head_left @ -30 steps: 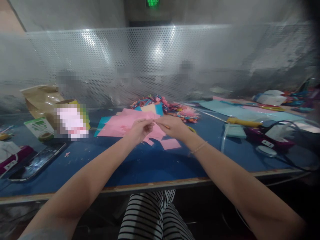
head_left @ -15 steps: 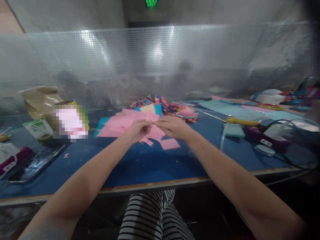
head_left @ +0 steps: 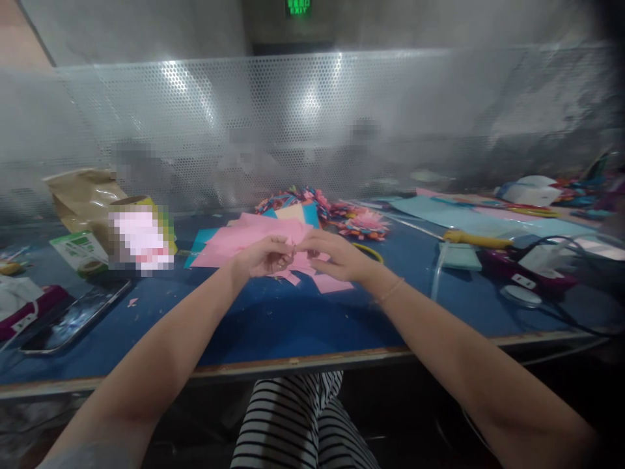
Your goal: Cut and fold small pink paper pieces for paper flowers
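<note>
My left hand (head_left: 267, 256) is closed in a pinch above the pink paper sheets (head_left: 234, 238), holding what looks like a small piece of pink paper (head_left: 291, 241). Opposite it, my right hand (head_left: 334, 254) has bent fingers whose tips meet the same small piece. The fingers partly cover this piece, so its shape is unclear. Below the hands lie pink paper scraps (head_left: 333, 283). Blue paper (head_left: 196, 245) shows from under the left side of the pink sheets.
A heap of folded paper pieces (head_left: 361, 221) lies behind. At left are a phone (head_left: 75, 318), a green-white box (head_left: 79, 253) and a brown bag (head_left: 81, 195). A yellow-handled tool (head_left: 476, 240), a purple power strip (head_left: 527, 277) and cables lie right. The table's front edge (head_left: 293, 361) is near.
My right hand's fingers have curled and its thumb shows apart below. My left hand has shifted slightly left. A yellow loop now shows behind my right wrist.
</note>
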`<act>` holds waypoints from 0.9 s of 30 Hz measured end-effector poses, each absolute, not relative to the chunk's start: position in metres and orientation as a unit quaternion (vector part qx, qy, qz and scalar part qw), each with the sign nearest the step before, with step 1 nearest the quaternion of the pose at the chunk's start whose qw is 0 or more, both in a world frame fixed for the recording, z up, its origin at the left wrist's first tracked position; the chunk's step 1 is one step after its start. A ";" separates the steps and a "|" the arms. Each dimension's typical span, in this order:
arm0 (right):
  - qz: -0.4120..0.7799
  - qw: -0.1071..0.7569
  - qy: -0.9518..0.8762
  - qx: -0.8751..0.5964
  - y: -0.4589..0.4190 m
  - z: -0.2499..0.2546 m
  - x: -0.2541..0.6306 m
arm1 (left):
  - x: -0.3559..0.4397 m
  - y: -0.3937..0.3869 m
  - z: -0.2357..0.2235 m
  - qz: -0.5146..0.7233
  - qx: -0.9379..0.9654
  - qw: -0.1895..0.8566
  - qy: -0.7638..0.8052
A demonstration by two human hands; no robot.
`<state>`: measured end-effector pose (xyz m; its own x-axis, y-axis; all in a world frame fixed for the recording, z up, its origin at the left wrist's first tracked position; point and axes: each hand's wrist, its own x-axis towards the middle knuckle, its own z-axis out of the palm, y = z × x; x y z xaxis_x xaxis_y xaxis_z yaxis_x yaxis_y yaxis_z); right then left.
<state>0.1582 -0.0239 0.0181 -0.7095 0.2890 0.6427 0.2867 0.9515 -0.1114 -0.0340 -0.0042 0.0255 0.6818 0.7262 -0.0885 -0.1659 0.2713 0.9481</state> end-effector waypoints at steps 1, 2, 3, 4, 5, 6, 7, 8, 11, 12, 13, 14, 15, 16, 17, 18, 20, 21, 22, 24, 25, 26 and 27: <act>0.026 0.375 -0.911 -0.169 -0.023 0.016 0.157 | -0.034 -0.004 0.025 0.303 0.527 0.748 0.268; 0.046 0.403 -0.894 -0.190 -0.022 0.014 0.156 | -0.033 -0.004 0.025 0.311 0.526 0.743 0.271; 0.057 0.424 -0.879 -0.211 -0.021 0.012 0.155 | -0.033 -0.003 0.024 0.321 0.525 0.738 0.276; 0.057 0.436 -0.867 -0.232 -0.019 0.010 0.154 | -0.032 -0.003 0.023 0.331 0.525 0.732 0.281; 0.048 0.441 -0.861 -0.250 -0.017 0.009 0.154 | -0.031 -0.002 0.022 0.341 0.525 0.724 0.289; 0.032 0.439 -0.859 -0.262 -0.015 0.008 0.154 | -0.030 -0.001 0.020 0.349 0.527 0.715 0.298; 0.015 0.433 -0.859 -0.270 -0.013 0.007 0.154 | -0.028 0.000 0.019 0.357 0.532 0.703 0.309; 0.000 0.427 -0.862 -0.275 -0.011 0.007 0.154 | -0.027 0.001 0.018 0.363 0.538 0.690 0.321; -0.016 0.411 -0.868 -0.279 -0.006 0.006 0.153 | -0.023 0.002 0.014 0.369 0.565 0.648 0.353; -0.011 0.408 -0.868 -0.284 -0.005 0.006 0.152 | -0.022 0.001 0.014 0.367 0.578 0.635 0.359; -0.002 0.407 -0.865 -0.294 -0.005 0.006 0.150 | -0.020 0.000 0.013 0.363 0.591 0.623 0.362; 0.011 0.407 -0.860 -0.308 -0.004 0.006 0.149 | -0.019 -0.001 0.013 0.356 0.604 0.614 0.362; 0.027 0.407 -0.853 -0.325 -0.005 0.006 0.147 | -0.018 -0.002 0.012 0.349 0.618 0.604 0.361; 0.044 0.404 -0.848 -0.341 -0.005 0.007 0.146 | -0.017 -0.003 0.011 0.344 0.630 0.595 0.361; 0.059 0.399 -0.844 -0.354 -0.006 0.007 0.145 | -0.015 -0.004 0.010 0.344 0.639 0.585 0.361; 0.070 0.391 -0.843 -0.363 -0.007 0.008 0.144 | -0.014 -0.005 0.009 0.346 0.645 0.576 0.363; 0.081 0.370 -0.848 -0.371 -0.010 0.010 0.143 | -0.012 -0.005 0.007 0.350 0.655 0.560 0.368; 0.084 0.360 -0.851 -0.373 -0.012 0.011 0.144 | -0.011 -0.005 0.005 0.348 0.661 0.554 0.368; 0.089 0.350 -0.854 -0.375 -0.013 0.012 0.144 | -0.011 -0.005 0.005 0.343 0.667 0.551 0.365; 0.113 0.337 -0.854 -0.380 -0.016 0.014 0.145 | -0.011 -0.005 0.004 0.330 0.680 0.550 0.355; 0.131 0.335 -0.851 -0.383 -0.018 0.015 0.145 | -0.012 -0.004 0.004 0.326 0.683 0.552 0.349; 0.152 0.338 -0.845 -0.385 -0.019 0.016 0.145 | -0.012 -0.004 0.005 0.326 0.684 0.556 0.343; 0.171 0.345 -0.839 -0.385 -0.019 0.017 0.145 | -0.013 -0.003 0.006 0.329 0.681 0.561 0.337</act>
<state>0.1449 -0.0190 0.0169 -0.4656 0.7641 0.4465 0.5280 0.6448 -0.5527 -0.0126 -0.0032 0.0058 0.5561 0.8282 0.0696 0.0907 -0.1437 0.9855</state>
